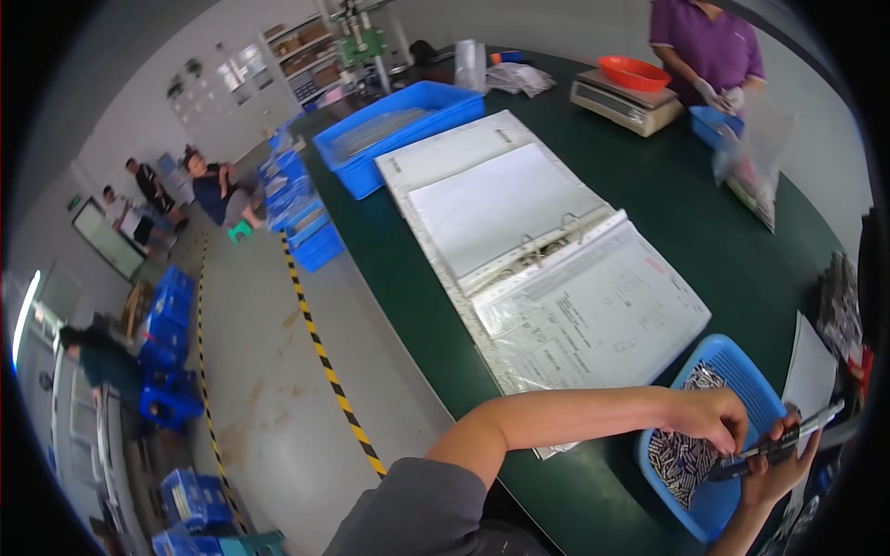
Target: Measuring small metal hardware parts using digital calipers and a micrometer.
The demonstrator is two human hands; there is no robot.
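Observation:
My left hand [706, 415] reaches over a blue plastic tray [758, 382] at the lower right. Its fingers are pinched together at the end of a caliper; anything small between the fingertips is hidden. The caliper [762, 454] has a dark body and a long silver beam, and my right hand [786, 474] is closed around it at the tray's right side. Beneath both hands, a heap of small silver metal pins [680, 463] fills the left part of the tray.
An open ring binder [519, 208] with drawing sheets lies on the green table [640, 176]. Behind it stands a blue bin [348, 176]. Across the table, a person in purple [709, 46] works beside a scale [621, 104] with a red bowl [634, 72]. Blue crates [315, 243] line the floor left.

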